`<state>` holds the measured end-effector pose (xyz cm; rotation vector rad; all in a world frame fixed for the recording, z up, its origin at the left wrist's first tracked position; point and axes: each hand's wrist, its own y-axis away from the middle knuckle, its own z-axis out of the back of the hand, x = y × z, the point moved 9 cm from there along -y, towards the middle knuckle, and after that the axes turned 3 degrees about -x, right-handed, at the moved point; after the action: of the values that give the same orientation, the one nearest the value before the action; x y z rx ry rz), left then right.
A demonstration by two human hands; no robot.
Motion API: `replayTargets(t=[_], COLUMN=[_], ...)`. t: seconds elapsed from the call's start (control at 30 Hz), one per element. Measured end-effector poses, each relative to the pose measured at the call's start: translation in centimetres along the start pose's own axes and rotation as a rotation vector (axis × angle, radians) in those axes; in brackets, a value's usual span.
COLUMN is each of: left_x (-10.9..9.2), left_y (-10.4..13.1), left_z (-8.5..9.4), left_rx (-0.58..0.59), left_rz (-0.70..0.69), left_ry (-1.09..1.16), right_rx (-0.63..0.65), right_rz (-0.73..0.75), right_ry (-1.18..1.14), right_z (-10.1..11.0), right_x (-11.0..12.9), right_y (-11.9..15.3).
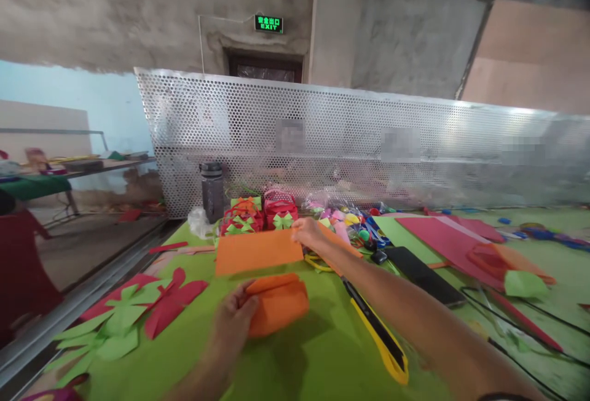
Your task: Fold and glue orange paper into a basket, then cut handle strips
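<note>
Folded orange piece (279, 306), pinched at its left edge by the left hand (233, 321), reached rightward above the green tabletop (341, 352)! Just beyond it, the flat orange sheet (258, 253) ran lengthwise left to right; the right hand (310, 235), nearer that one, had thumb and fingers closed on its far right corner.

Single head-worn view, forward and down over both nearby hands (233, 321).
</note>
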<state>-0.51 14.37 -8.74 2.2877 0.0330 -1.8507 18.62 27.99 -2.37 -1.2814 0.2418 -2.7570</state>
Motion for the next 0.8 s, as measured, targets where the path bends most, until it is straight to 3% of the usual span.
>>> replayTargets(t=[0.17,0.3,0.43,0.5,0.6,0.63,0.7,0.8], left_x=[-2.7,-5.8,-10.2,-12.1,-15.3,-16.0,-16.9,-12.7], left_y=[-0.6,0.7,3.3,4.7,7.8,9.1,12.5,15.8], left_z=[0.7,1.9,2.7,3.9,5.0,4.9,3.3,0.3], left_rx=[-0.107,-0.211,-0.177,-0.238,-0.297,-0.277,-0.163,0.143], left_rz=[-0.178,-0.284,-0.337,-0.315,-0.458,-0.538,-0.832,-0.995], left_ry=[-0.114,-0.168,-0.107,-0.096,-0.095,-0.118,-0.366,-0.79], right_rx=[-0.143,-0.257,-0.337,-0.352,-0.354,-0.352,-0.315,-0.233], right_rz=[0.126,0.255,0.37,0.415,0.466,0.497,0.618,0.833], right_ry=[0.006,0.028,0.093,0.146,0.231,0.285,0.465,0.641], right_z=[5.6,8.8,10.0,10.0,9.6,9.2,7.7,5.3], right_x=[2.2,4.0,5.2,5.5,5.6,5.8,6.5,7.4], right_y=[2.6,8.0,14.9,17.8,21.3,22.4,24.7,28.4])
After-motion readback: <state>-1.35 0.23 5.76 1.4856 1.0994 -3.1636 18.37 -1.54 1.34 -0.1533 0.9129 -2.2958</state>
